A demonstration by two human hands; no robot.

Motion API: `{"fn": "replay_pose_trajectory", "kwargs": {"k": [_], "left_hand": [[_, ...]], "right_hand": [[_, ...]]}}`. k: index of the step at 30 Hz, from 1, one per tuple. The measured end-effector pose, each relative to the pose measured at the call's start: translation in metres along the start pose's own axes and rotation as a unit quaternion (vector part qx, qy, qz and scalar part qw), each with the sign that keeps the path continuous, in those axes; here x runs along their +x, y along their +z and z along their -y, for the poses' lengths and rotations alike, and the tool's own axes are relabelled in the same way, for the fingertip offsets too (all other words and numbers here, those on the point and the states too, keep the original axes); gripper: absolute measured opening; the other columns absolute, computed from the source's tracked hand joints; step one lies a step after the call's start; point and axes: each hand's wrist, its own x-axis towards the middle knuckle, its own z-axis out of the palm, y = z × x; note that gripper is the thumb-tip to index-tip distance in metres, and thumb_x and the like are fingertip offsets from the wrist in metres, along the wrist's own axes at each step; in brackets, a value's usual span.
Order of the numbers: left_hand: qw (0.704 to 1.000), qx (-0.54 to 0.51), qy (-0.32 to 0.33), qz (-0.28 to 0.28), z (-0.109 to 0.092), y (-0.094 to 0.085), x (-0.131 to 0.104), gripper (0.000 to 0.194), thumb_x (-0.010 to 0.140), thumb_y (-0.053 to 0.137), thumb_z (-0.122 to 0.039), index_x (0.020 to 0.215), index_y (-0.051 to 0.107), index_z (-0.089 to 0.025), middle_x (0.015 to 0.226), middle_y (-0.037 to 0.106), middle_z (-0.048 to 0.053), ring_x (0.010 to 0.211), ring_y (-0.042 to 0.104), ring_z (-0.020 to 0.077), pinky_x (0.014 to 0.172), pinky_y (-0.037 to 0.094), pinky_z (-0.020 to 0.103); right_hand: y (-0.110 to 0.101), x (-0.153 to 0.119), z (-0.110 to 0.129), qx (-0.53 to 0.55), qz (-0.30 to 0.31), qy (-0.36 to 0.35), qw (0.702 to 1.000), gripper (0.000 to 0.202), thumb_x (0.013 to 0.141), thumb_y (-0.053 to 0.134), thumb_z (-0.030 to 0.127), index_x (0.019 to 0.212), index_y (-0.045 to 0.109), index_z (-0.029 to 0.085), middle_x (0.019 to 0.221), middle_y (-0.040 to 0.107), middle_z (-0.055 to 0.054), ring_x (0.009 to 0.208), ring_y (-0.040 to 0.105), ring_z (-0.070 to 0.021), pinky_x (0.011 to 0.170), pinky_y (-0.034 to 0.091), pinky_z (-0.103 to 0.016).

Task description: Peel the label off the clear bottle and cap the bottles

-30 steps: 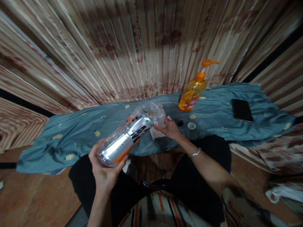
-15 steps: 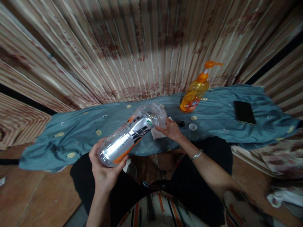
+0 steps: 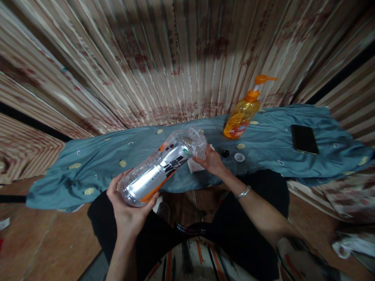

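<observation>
A large clear plastic bottle point(image 3: 159, 171) with a silver and orange label lies slantwise between my hands, its base at the lower left. My left hand point(image 3: 127, 205) is wrapped round the base end. At the upper right end, my right hand point(image 3: 212, 160) grips a clear, cup-like plastic piece point(image 3: 199, 143) against the bottle; whether the two are joined is hard to tell. Beneath that end a white tissue or paper point(image 3: 195, 166) rests on the teal cloth point(image 3: 140, 140). A small black cap point(image 3: 225, 153) and a white round cap point(image 3: 239, 157) lie just right of my right hand.
An orange pump bottle point(image 3: 241, 117) with yellow liquid stands at the back of the cloth, right of centre. Farther right lies a dark phone point(image 3: 304, 139). A striped curtain point(image 3: 187, 58) hangs behind, and my knees are under the front edge.
The view has shifted slightly, with the objects on the cloth appearing a little farther right. My left hand and the bottle's base have moved slightly left; both hands keep their holds.
</observation>
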Motion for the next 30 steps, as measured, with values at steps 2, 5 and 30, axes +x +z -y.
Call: {"fn": "replay_pose_trajectory", "kwargs": {"k": [2,5,30], "left_hand": [[1.0,-0.007,0.002,0.003,0.0,0.0,0.0,0.104,0.05,0.1,-0.05,0.134,0.045,-0.026,0.133,0.061,0.012,0.124,0.067,0.0314,0.106,0.056,0.047],[1.0,-0.023,-0.009,0.003,0.001,0.0,-0.001,0.101,0.051,0.1,-0.046,0.133,0.046,-0.024,0.139,0.063,0.016,0.128,0.066,0.0322,0.108,0.055,0.048],[0.997,0.039,-0.055,-0.043,0.005,-0.004,-0.008,0.1,0.053,0.097,-0.045,0.14,0.055,-0.02,0.136,0.059,0.013,0.126,0.061,0.0337,0.116,0.047,0.052]], "right_hand": [[0.001,0.0,-0.001,-0.001,-0.003,0.001,1.0,0.066,0.085,0.077,0.037,0.141,0.052,0.015,0.126,0.075,-0.018,0.117,0.074,-0.0342,0.1,0.058,-0.045],[0.002,0.0,-0.001,-0.005,-0.006,0.006,1.0,0.065,0.085,0.078,0.037,0.141,0.053,0.014,0.126,0.075,-0.019,0.117,0.074,-0.0349,0.1,0.058,-0.045],[-0.003,-0.003,0.003,-0.019,0.013,0.007,1.0,0.049,0.087,0.078,0.039,0.126,0.062,0.016,0.115,0.078,-0.015,0.107,0.077,-0.0323,0.091,0.059,-0.039]]}}
